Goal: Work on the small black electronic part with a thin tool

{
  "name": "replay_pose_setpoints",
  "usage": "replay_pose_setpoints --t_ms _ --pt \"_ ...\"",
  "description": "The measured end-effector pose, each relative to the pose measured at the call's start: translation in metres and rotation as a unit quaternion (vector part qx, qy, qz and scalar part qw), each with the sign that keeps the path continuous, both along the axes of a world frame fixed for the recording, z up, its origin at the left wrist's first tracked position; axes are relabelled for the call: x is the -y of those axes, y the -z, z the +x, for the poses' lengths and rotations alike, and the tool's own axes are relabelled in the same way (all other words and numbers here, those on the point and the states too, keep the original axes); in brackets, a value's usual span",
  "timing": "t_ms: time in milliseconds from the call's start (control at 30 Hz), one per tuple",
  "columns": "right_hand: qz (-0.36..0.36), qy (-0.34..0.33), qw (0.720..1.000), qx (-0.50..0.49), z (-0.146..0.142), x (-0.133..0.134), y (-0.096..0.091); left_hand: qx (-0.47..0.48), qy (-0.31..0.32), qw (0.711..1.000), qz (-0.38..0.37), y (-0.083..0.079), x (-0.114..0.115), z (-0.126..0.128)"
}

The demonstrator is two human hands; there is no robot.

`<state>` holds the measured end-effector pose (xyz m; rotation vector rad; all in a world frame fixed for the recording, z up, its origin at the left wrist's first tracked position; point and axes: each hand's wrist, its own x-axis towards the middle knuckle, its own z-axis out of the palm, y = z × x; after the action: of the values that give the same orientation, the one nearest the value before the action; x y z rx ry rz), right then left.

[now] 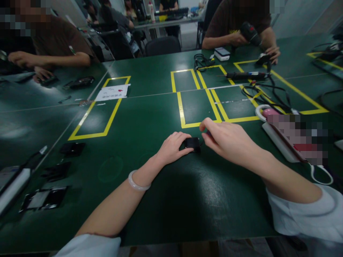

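On the green table, a small black box-shaped part point(193, 143) sits between the thumb and fingers of my left hand point(173, 147), which is closed on it from the left side. My right hand point(229, 139) is just to the right of that part, its thumb and index finger drawn together in a pinch. Something small and dark shows at these fingertips, close to the part's right edge; what it is cannot be made out.
Black parts point(56, 170) lie at the left, near a white-edged device point(16, 189). A pink and white case point(284, 139) with a strap is at right. Beyond are yellow tape outlines, a paper label point(113, 92), black cables point(281, 92) and a long dark tool point(246, 75). Co-workers sit opposite; one holds a power screwdriver point(250, 34).
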<state>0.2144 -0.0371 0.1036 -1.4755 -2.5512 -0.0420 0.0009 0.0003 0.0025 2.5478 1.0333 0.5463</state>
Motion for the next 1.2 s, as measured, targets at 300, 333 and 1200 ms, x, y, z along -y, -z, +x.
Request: replay_pose_setpoints --t_ms 300,333,1200 --pt "0.013 0.010 1.000 0.005 -0.0005 -0.0001 0.0011 0.001 -0.002 1.000 0.002 0.0006 -0.0001 0.0000" --pt "0.014 0.009 1.000 -0.002 -0.0003 0.0000 0.0013 0.002 -0.001 1.000 0.003 0.0005 -0.0001 0.0000" --pt "0.013 -0.008 1.000 -0.014 0.0001 -0.0003 0.0024 0.001 0.001 1.000 0.002 -0.0002 0.0004 -0.0001"
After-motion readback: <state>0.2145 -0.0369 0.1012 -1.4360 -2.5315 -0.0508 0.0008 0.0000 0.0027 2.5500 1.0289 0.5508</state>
